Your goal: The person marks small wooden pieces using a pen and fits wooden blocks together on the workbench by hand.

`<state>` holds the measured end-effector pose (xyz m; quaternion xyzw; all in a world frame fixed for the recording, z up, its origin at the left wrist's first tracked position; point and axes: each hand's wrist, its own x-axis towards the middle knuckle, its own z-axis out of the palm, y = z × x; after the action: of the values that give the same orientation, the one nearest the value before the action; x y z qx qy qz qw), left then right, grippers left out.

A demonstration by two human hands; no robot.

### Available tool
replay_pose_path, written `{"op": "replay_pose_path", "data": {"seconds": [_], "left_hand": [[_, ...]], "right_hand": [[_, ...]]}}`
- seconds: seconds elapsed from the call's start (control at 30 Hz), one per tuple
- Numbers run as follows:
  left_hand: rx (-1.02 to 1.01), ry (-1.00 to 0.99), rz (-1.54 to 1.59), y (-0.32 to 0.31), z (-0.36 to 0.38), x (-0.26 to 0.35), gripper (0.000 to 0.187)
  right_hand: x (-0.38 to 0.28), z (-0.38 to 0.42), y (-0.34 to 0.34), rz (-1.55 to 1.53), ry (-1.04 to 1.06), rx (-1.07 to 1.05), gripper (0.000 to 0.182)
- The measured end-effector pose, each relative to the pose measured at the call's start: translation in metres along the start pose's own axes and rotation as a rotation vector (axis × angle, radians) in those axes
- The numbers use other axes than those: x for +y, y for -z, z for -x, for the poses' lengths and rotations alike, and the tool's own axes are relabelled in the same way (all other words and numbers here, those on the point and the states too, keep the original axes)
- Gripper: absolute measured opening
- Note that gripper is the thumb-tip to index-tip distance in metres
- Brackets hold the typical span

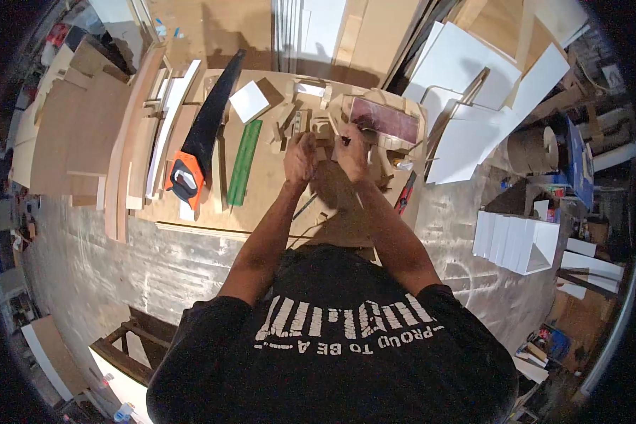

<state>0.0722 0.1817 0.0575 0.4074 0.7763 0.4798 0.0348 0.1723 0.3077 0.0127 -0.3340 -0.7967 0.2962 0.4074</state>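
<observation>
My left hand [300, 160] has its fingers curled at a small wooden block [301, 121] near the far part of the wooden board [261, 205]. Close by on the right, my right hand [352, 152] is closed, thumb and fingers drawn together. What it pinches is too small to make out; a pale strip of wood [334, 126] shows at its fingertips. Between the hands lies another small wooden piece [322, 128]. A dark red sanding block or sheet [384, 120] lies just beyond my right hand.
Left of my hands lie a handsaw [184, 178] with an orange and black handle and a green ruler-like strip [245, 162]. A red utility knife [405, 193] rests at the right. White panels [466, 67] lean at the back right; wooden boards [85, 131] stand at the left.
</observation>
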Motion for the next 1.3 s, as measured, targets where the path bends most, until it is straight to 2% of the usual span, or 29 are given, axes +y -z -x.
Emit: {"op": "replay_pose_path", "data": {"seconds": [0.1, 0.2, 0.23, 0.33, 0.53, 0.63, 0.73, 0.83, 0.93, 1.03, 1.13, 1.23, 1.3], "left_hand": [[-0.066, 0.002, 0.043, -0.018, -0.013, -0.036, 0.033], [-0.098, 0.308, 0.375, -0.030, -0.033, -0.051, 0.027], [-0.125, 0.414, 0.447, -0.035, -0.039, -0.054, 0.030], [-0.263, 0.546, 0.392, -0.031, -0.059, -0.042, 0.031], [-0.332, 0.439, 0.288, -0.025, -0.082, -0.035, 0.034], [-0.310, 0.314, 0.262, -0.037, -0.081, -0.051, 0.024], [-0.418, 0.561, 0.392, -0.040, -0.085, -0.059, 0.038], [-0.464, 0.516, 0.347, -0.037, -0.089, -0.058, 0.042], [-0.533, 0.597, 0.385, -0.016, -0.098, -0.027, 0.044], [-0.483, 0.509, 0.371, -0.037, -0.094, -0.058, 0.042], [-0.526, 0.538, 0.376, -0.041, -0.094, -0.069, 0.042], [-0.551, 0.576, 0.485, -0.044, -0.095, -0.072, 0.042], [-0.579, 0.590, 0.500, -0.043, -0.096, -0.073, 0.042]], "right_hand": [[-0.030, -0.016, -0.007, -0.008, -0.078, -0.114, 0.017], [-0.024, -0.016, -0.030, -0.043, -0.059, -0.062, 0.015], [-0.022, -0.016, -0.031, 0.042, -0.033, -0.086, 0.014], [-0.019, -0.012, -0.036, 0.027, -0.064, -0.099, 0.018], [0.006, -0.002, -0.045, -0.090, -0.191, -0.183, 0.028], [-0.017, -0.008, -0.024, -0.189, -0.122, -0.178, 0.024], [-0.032, 0.005, -0.014, 0.107, -0.123, -0.175, 0.027], [-0.069, 0.017, 0.006, 0.297, -0.044, -0.318, 0.029], [-0.075, 0.022, 0.007, 0.316, -0.460, -0.569, 0.035], [-0.048, 0.031, -0.002, 0.335, -0.129, -0.368, 0.034], [-0.050, 0.016, 0.006, 0.034, -0.165, -0.213, 0.035], [-0.045, 0.006, -0.004, 0.021, -0.114, -0.103, 0.032], [-0.043, 0.004, -0.005, 0.030, -0.138, -0.196, 0.031]]}}
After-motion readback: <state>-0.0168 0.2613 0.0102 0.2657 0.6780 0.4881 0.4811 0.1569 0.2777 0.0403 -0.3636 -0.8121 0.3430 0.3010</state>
